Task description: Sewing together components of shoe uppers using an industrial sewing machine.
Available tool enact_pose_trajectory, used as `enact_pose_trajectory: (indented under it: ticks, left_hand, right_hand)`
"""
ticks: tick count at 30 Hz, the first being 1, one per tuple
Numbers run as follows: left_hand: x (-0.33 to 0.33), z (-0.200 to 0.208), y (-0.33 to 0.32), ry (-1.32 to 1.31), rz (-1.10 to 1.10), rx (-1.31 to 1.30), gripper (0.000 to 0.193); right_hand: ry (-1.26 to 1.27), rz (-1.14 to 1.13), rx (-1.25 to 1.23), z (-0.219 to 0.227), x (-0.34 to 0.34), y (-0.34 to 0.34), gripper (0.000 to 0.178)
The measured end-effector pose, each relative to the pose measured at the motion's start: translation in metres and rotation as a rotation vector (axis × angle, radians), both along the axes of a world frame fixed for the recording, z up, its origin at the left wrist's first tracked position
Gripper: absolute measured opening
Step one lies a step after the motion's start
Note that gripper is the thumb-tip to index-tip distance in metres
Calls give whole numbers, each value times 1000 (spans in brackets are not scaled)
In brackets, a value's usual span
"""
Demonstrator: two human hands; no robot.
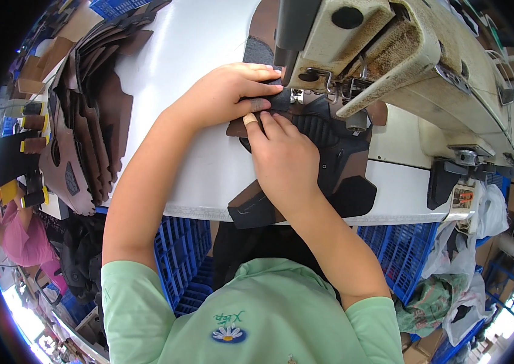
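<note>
A dark brown and black shoe upper (345, 162), with ribbed padding and cut-out flaps, lies on the white sewing table under the sewing machine's presser foot (296, 96). My left hand (233, 94) rests over its left part, fingers spread out flat close to the foot. My right hand (285, 155) is just nearer to me, its fingers close together and bent onto the piece. One right finger wears a beige finger cover (250, 119) and meets the left thumb, which has a dark band. The right hand hides part of the upper beneath it.
The sewing machine's cream head (427, 73) overhangs the right side. A stack of brown cut pieces (81, 121) hangs at the left beside thread spools (33, 145). Blue crates (184, 255) stand below the table's front edge. A person in pink (23, 239) is at far left.
</note>
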State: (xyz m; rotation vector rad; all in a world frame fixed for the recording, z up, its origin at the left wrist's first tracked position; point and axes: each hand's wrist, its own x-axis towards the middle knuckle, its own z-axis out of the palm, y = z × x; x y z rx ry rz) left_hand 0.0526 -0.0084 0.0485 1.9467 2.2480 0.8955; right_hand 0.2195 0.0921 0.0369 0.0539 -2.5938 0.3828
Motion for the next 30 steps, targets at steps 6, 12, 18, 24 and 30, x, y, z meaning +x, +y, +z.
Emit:
enact_pose_trajectory:
  ticks: [6, 12, 18, 24, 30]
  left_hand:
    - [-3, -2, 0, -2, -14, -11, 32]
    - [-3, 3, 0, 6, 47, -144, 32]
    - [-1, 3, 1, 20, 65, -142, 32]
    - [1, 0, 2, 9, 68, -124, 32]
    - [22, 0, -4, 123, 153, -129, 32]
  right_hand:
    - [-6, 12, -29, 1, 0, 0, 33]
    - [3, 3, -41, 0, -2, 1, 32]
    - [4, -5, -41, -3, -3, 1, 32]
    - [-4, 8, -5, -1, -1, 5, 31]
    - [-42, 100, -18, 2, 9, 21, 30]
